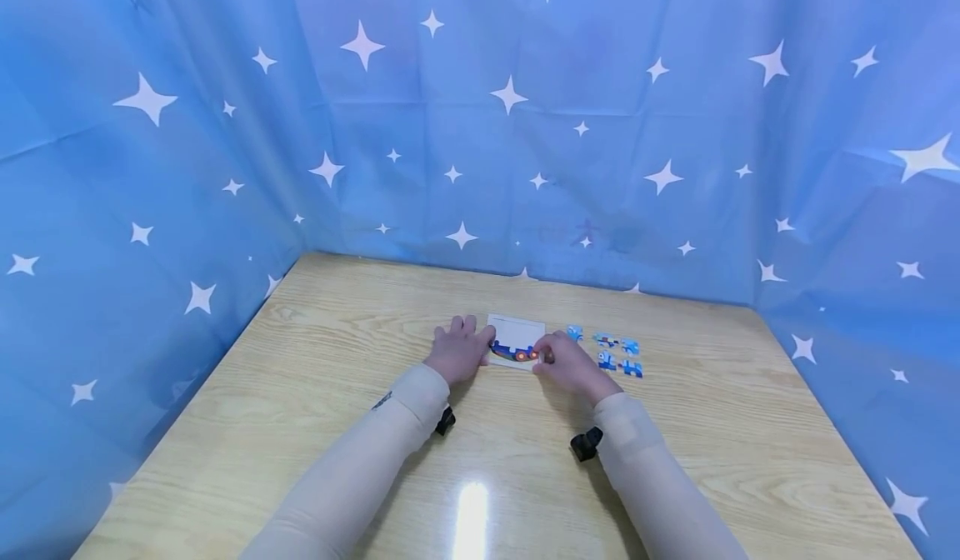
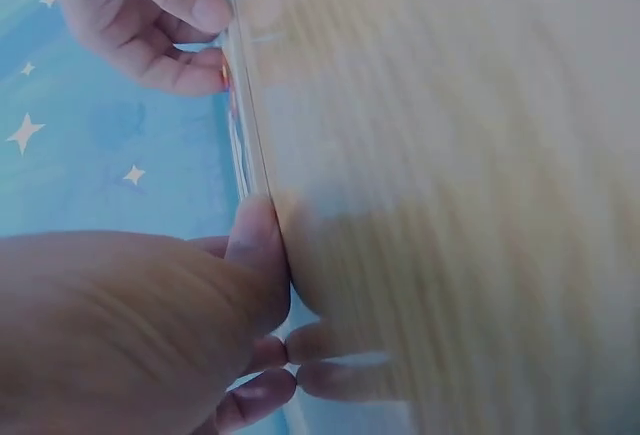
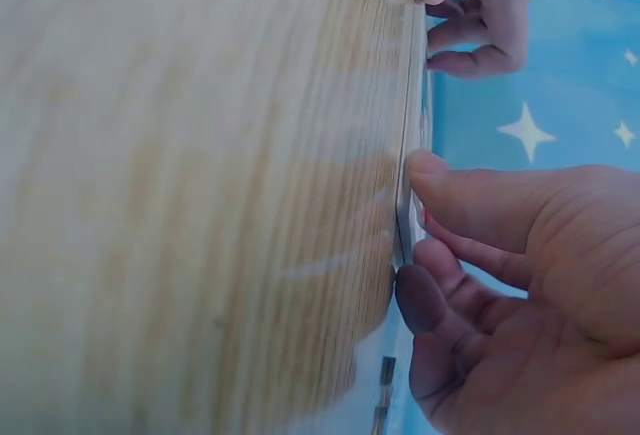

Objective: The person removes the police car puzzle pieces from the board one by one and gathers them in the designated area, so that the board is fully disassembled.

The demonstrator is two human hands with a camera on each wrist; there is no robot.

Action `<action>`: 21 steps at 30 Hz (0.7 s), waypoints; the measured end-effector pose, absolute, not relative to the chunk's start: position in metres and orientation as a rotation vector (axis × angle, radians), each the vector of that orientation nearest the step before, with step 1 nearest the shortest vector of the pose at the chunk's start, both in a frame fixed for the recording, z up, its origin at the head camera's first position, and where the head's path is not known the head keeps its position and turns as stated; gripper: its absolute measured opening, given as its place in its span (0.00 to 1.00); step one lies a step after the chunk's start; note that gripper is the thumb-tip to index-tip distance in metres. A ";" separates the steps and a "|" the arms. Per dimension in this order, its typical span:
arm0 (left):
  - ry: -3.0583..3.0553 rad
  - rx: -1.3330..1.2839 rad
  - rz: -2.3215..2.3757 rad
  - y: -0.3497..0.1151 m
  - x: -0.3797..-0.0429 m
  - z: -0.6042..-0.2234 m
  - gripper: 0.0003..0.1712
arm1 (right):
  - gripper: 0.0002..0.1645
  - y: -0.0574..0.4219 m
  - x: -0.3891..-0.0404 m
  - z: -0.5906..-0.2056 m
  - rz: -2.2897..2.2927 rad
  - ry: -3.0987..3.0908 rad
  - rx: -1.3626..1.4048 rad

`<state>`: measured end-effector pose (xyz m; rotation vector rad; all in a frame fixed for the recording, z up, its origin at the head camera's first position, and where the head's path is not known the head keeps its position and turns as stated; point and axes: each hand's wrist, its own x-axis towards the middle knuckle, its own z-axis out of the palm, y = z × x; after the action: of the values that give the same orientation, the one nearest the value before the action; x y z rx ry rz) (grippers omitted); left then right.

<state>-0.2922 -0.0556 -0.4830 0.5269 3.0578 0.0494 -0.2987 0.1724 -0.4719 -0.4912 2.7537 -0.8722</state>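
Observation:
A small white puzzle board (image 1: 517, 328) lies flat on the table. Its upper part is blank, and joined pieces (image 1: 513, 352) with a blue shape and orange wheels fill its lower part. At the left side my left hand (image 1: 457, 352) holds the board, thumb (image 2: 255, 230) on the near edge. My right hand (image 1: 568, 362) grips the near right corner with curled fingers; in the right wrist view its thumb (image 3: 440, 175) lies on the near edge. The right fingers partly hide the corner piece, so I cannot tell whether they also pinch it.
Right of the board lie several loose blue puzzle pieces (image 1: 618, 356), one (image 1: 574, 332) just beyond my right hand. The wooden table (image 1: 337, 318) meets a blue star-patterned curtain (image 1: 465, 168) at the back and sides. Black wrist cameras (image 1: 587, 443) sit under both sleeves.

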 end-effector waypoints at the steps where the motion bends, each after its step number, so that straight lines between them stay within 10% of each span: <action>1: 3.061 0.534 0.058 -0.055 -0.292 -0.482 0.15 | 0.16 0.173 -0.299 -0.472 -0.873 2.752 -0.493; 21: 3.011 0.552 0.114 -0.054 -0.291 -0.475 0.12 | 0.12 0.168 -0.300 -0.470 -1.009 2.697 -0.378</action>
<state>-0.2910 -0.0539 -0.4747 0.5523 3.0115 0.1141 -0.2995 0.1675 -0.4701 -0.3782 2.6968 -1.0087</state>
